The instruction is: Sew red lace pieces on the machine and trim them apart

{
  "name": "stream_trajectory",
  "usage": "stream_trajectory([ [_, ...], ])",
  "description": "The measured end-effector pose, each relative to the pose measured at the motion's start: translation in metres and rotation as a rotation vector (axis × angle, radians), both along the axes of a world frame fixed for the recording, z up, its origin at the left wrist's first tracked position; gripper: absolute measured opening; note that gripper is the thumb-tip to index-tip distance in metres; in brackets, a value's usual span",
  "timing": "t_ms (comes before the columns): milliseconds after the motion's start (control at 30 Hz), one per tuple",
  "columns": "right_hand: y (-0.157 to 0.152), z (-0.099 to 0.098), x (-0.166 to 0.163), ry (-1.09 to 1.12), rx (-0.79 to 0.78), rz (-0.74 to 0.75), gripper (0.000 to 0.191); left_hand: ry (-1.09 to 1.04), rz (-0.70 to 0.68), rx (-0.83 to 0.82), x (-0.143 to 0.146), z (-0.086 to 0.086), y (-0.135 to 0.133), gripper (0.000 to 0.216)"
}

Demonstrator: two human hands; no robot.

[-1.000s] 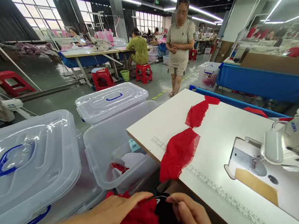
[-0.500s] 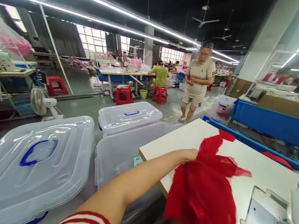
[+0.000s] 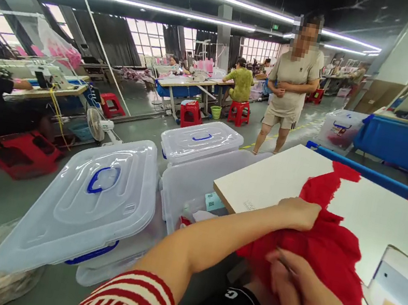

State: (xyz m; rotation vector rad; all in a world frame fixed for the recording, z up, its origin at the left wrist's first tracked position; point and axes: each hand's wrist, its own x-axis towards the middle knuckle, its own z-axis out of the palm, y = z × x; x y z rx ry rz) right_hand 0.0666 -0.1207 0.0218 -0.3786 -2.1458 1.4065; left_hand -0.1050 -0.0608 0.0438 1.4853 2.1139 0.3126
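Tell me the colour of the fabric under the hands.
The fabric is red, clearest in the head view.

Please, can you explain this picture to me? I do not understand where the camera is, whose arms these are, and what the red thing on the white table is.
The camera sits on a person's head and looks down at their own two bare hands, so the arms belong to the wearer. The left hand rests on a heap of red fabric that lies on a white table. The right hand grips the near edge of the same fabric. Part of a sewing machine's plate shows at the right. Beside the table stand clear plastic boxes with blue-handled lids. Another person stands farther back in the aisle.
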Motion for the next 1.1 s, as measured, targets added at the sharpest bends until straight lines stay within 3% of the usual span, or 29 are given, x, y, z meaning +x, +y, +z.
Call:
stream_trajectory([
  [100,-0.027,0.003,-0.02,0.074,0.274,0.077,0.026,0.036,-0.065,0.014,0.003,0.002,-0.023,0.038],
  [200,-0.036,-0.02,-0.003,0.155,0.419,-0.01,0.029,0.029,-0.174,0.038,-0.003,0.0,-0.066,0.038],
  [267,-0.033,-0.039,0.018,0.171,0.412,-0.028,0.026,0.005,-0.231,0.07,-0.006,-0.007,-0.104,0.043],
  [367,-0.026,-0.053,0.039,0.008,0.161,-0.035,0.021,-0.083,-0.251,0.162,-0.003,-0.021,-0.162,0.036],
  [433,-0.021,-0.054,0.04,-0.134,-0.078,-0.006,0.03,-0.116,-0.237,0.124,0.003,-0.03,-0.194,0.027],
  [533,-0.016,-0.058,0.029,-0.274,-0.349,0.056,0.044,-0.13,-0.199,0.08,0.01,-0.042,-0.226,0.03],
  [667,-0.016,-0.076,0.016,-0.382,-0.521,0.153,0.051,-0.213,-0.12,0.069,0.014,-0.053,-0.248,0.033],
  [833,-0.02,-0.095,0.006,-0.413,-0.569,0.291,0.055,-0.265,-0.107,0.091,0.014,-0.055,-0.258,0.025],
  [1100,-0.029,-0.103,-0.007,-0.391,-0.712,0.385,0.049,-0.26,-0.1,0.079,0.016,-0.056,-0.26,0.017],
])
